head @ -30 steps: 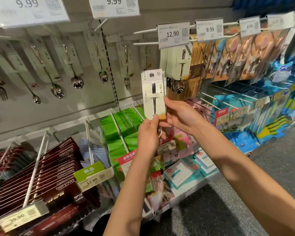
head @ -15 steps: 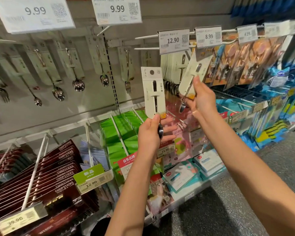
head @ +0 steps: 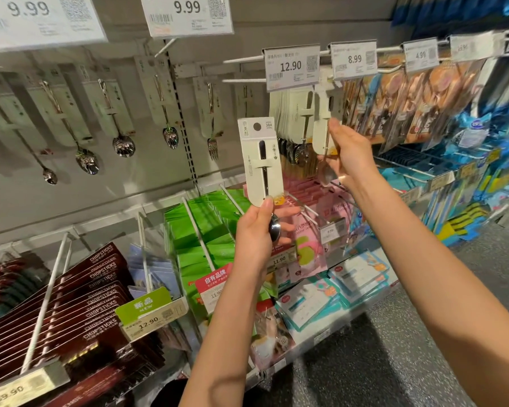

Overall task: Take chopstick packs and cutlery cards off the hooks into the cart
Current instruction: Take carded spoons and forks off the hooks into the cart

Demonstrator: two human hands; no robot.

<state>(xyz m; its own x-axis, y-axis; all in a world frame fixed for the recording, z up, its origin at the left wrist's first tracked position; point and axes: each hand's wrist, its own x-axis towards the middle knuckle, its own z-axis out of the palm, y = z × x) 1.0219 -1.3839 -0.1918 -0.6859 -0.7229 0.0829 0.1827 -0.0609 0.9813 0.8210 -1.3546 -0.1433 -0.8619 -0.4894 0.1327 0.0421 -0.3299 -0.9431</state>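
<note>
Head view: the left hand (head: 254, 230) pinches a spoon card (head: 260, 161) upright by its bottom edge, hiding the bowl. The right hand (head: 346, 152) grips a blurred second card (head: 321, 124) hanging upright under the 12.90 tag (head: 291, 67).

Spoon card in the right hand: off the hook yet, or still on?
Cannot tell. The right hand grips the spoon card by its bottom edge, but its top sits behind the 8.99 price tag, hiding the hook.

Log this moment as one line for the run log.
left hand: holds spoon card upright, off hook | right hand: grips second spoon card below 12.90 tag | cart: not visible
</note>
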